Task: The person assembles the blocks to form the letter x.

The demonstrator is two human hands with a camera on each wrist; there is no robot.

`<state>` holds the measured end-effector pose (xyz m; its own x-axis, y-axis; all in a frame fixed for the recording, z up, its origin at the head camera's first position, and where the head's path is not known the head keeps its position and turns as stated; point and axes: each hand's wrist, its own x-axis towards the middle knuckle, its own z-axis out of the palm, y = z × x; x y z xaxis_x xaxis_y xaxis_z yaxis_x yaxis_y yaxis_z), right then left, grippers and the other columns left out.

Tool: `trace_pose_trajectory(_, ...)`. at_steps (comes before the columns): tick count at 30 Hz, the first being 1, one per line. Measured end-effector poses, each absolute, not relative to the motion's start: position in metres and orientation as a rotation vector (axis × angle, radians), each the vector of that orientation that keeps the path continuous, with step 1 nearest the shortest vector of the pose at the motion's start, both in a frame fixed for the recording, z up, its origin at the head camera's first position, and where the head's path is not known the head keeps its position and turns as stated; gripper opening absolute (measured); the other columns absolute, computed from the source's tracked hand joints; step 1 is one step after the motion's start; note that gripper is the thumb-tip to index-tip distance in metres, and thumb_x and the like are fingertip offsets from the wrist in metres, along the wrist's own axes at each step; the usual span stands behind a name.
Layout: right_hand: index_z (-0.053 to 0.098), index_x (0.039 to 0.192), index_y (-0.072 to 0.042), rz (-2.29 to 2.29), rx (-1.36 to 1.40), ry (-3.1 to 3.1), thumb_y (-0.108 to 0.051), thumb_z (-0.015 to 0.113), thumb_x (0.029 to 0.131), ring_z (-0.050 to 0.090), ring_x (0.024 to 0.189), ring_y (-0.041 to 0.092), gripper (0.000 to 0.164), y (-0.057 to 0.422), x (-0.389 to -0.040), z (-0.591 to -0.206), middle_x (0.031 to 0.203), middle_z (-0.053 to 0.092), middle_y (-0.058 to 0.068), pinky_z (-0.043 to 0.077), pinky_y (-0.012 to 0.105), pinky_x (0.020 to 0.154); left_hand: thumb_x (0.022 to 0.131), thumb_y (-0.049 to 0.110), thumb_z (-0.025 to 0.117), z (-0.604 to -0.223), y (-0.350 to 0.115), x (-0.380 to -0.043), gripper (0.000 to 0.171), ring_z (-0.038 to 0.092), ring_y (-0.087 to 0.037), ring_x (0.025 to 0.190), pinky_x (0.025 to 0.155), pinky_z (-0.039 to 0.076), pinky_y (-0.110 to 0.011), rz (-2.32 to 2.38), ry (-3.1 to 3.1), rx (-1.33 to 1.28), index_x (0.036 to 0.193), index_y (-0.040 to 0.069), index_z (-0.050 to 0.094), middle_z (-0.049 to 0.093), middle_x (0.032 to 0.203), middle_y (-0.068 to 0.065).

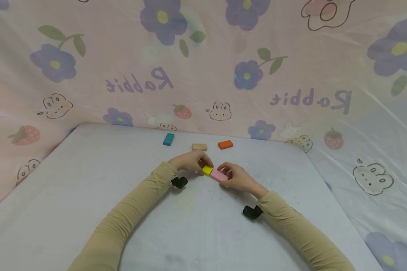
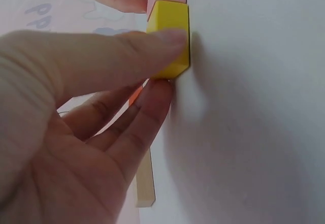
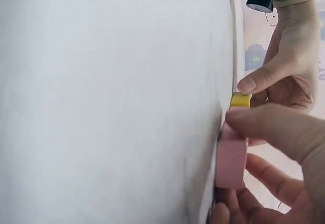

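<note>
Near the middle of the table, a yellow block [image 1: 207, 170] and a pink block [image 1: 219, 175] meet end to end in one line. The left hand [image 1: 192, 161] pinches the yellow block between thumb and fingers; in the left wrist view its thumb lies across the yellow block [image 2: 172, 18]. From the other side, the right hand [image 1: 239, 177] grips the pink block, its thumb along the near face and its fingers behind. The right wrist view shows the pink block [image 3: 231, 163] end-on, with the yellow block [image 3: 240, 100] beyond it.
Behind the hands lie a teal block [image 1: 169, 139], a plain wooden block [image 1: 199, 147] and an orange block [image 1: 225, 144]. A white cloth covers the table [image 1: 162, 229]. Along its back edge hangs a rabbit-and-flower patterned curtain [image 1: 203, 67]. Black wrist cameras sit below both sleeves.
</note>
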<state>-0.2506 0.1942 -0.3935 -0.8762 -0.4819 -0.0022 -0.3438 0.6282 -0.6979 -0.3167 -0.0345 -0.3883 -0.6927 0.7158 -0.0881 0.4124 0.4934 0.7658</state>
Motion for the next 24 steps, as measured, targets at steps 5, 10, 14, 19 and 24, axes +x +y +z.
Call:
trace_pose_trajectory(5,0.055,0.123,-0.005,-1.054,-0.729,2.618,-0.012,0.079,0.078,0.057,0.088,0.022,0.051,0.202,-0.252,-0.392,0.103,0.059,0.010,0.050,0.032,0.077,0.076,-0.001,0.079,-0.391,-0.042,-0.318,0.040,0.060,-0.017,0.097,0.085,0.050,-0.028,1.072,2.380,0.916,0.113,0.008,0.069,0.066,0.107,0.000)
trace_pose_trajectory(10,0.057,0.123,-0.004,-1.064,-0.768,2.554,-0.011,0.078,0.078,0.058,0.093,0.022,0.050,0.210,-0.254,-0.391,0.106,0.060,0.009,0.051,0.034,0.082,0.077,0.004,0.080,-0.393,-0.049,-0.319,0.039,0.061,-0.016,0.094,0.084,0.050,-0.026,1.090,2.408,0.927,0.113,0.007,0.068,0.066,0.106,-0.001)
trace_pose_trajectory(14,0.058,0.123,-0.004,-1.064,-0.781,2.524,-0.010,0.077,0.080,0.058,0.093,0.023,0.048,0.212,-0.254,-0.390,0.107,0.060,0.009,0.050,0.035,0.083,0.078,0.005,0.079,-0.392,-0.052,-0.315,0.037,0.061,-0.017,0.092,0.082,0.050,-0.026,1.107,2.428,0.923,0.113,0.005,0.068,0.066,0.105,-0.002)
trace_pose_trajectory(19,0.059,0.123,-0.004,-1.064,-0.765,2.528,-0.009,0.075,0.081,0.057,0.094,0.023,0.046,0.213,-0.254,-0.389,0.107,0.061,0.009,0.049,0.037,0.084,0.080,0.005,0.077,-0.393,-0.050,-0.313,0.035,0.060,-0.016,0.092,0.082,0.051,-0.025,1.126,2.435,0.908,0.114,0.005,0.068,0.066,0.105,0.000)
trace_pose_trajectory(24,0.060,0.123,-0.006,-1.058,-0.750,2.535,-0.008,0.075,0.081,0.058,0.093,0.022,0.044,0.212,-0.254,-0.389,0.107,0.061,0.008,0.049,0.036,0.084,0.081,0.005,0.076,-0.395,-0.050,-0.315,0.033,0.061,-0.016,0.090,0.080,0.051,-0.025,1.137,2.431,0.906,0.113,0.005,0.069,0.067,0.103,0.000)
